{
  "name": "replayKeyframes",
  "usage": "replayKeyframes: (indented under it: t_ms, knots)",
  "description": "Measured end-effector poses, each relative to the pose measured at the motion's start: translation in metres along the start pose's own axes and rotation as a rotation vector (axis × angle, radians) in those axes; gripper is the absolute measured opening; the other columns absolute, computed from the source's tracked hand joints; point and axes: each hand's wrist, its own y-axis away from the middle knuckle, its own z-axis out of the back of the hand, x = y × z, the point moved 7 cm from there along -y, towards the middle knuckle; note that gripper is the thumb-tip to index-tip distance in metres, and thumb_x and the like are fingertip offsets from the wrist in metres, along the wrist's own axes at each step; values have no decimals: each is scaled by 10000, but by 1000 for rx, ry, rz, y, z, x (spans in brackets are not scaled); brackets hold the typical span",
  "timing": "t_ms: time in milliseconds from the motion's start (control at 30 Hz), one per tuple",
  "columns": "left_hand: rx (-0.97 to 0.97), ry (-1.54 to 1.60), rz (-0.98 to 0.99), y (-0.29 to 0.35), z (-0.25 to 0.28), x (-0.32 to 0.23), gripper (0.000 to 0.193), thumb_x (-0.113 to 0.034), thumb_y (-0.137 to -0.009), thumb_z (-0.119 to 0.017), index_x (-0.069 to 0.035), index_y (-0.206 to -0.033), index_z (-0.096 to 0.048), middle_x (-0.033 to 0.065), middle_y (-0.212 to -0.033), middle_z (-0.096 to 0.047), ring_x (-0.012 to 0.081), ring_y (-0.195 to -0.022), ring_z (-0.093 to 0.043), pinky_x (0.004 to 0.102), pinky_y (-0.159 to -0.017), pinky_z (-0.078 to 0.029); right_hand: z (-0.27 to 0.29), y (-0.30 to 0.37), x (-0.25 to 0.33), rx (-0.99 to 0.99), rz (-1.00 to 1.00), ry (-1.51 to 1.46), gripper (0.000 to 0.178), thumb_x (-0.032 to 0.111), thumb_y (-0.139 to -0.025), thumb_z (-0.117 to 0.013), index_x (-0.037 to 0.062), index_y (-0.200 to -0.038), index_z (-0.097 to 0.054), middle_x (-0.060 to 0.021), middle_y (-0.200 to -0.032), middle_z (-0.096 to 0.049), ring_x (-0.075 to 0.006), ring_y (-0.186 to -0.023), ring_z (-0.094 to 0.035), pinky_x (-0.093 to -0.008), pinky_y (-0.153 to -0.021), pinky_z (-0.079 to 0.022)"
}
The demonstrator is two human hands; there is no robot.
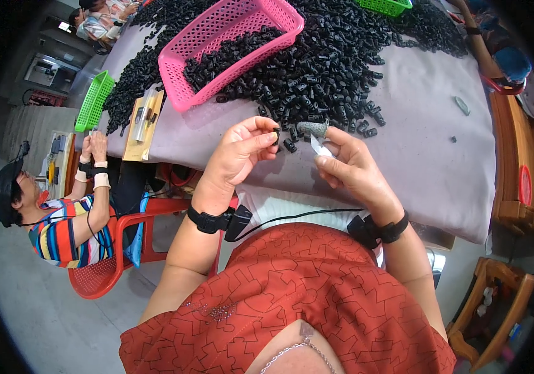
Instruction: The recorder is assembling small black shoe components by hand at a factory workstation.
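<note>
grey cloth; left hand's small black piece

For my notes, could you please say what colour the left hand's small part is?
The small part in the left hand is black, as the head view shows.

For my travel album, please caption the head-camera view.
Left fingers pinch a small black piece, right fingers a pale object, near heaped black parts.
</note>
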Motion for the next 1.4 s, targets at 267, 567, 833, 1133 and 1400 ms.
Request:
replayKeyframes:
  t_ms: [267, 567, 833, 1133, 1400]
  knots:
    - [142, 265, 145, 0, -26, 25, 308, -90, -912, -639, -53, -1205, -551, 39, -986, -659, 125, -800, -647, 244, -706, -551, -8, 4, -2, 143, -26, 5, 543, 123, -919, -620, 53, -1408, -395, 10, -718, -535, -35, -558, -433, -193, -489, -332]
    - [237, 279, 158, 1, -42, 29, 356, -140, -912, -655, -61, -1238, -537, 47, -1012, -618, 124, -858, -631, 228, -714, -550, -10, 7, -3, 176, -47, 17, 592, 137, -915, -635, 63, -1438, -368, 13, -736, -540, -33, -590, -450, -185, -503, -353]
    - [175, 350, 189, 4, -49, 24, 234, -96, -918, -641, -52, -1142, -591, 47, -880, -662, 129, -726, -659, 243, -684, -571, -10, 6, -5, 176, -69, -15, 552, 153, -927, -634, 59, -1420, -403, 21, -793, -554, -26, -629, -459, -177, -507, -355]
    - [266, 381, 239, 4, -55, 26, 236, -115, -925, -634, -25, -1140, -596, 43, -910, -647, 116, -762, -642, 250, -690, -569, -4, 4, -2, 154, -26, -9, 516, 150, -933, -610, 27, -1404, -440, 30, -875, -610, -19, -615, -455, -165, -503, -362]
    - [222, 358, 233, 2, -49, 30, 263, -112, -939, -608, -20, -1184, -578, 54, -939, -642, 126, -787, -639, 258, -712, -567, 1, 3, -5, 101, 18, -35, 459, 146, -931, -609, 4, -1351, -488, 15, -888, -629, -16, -583, -450, -168, -486, -354]
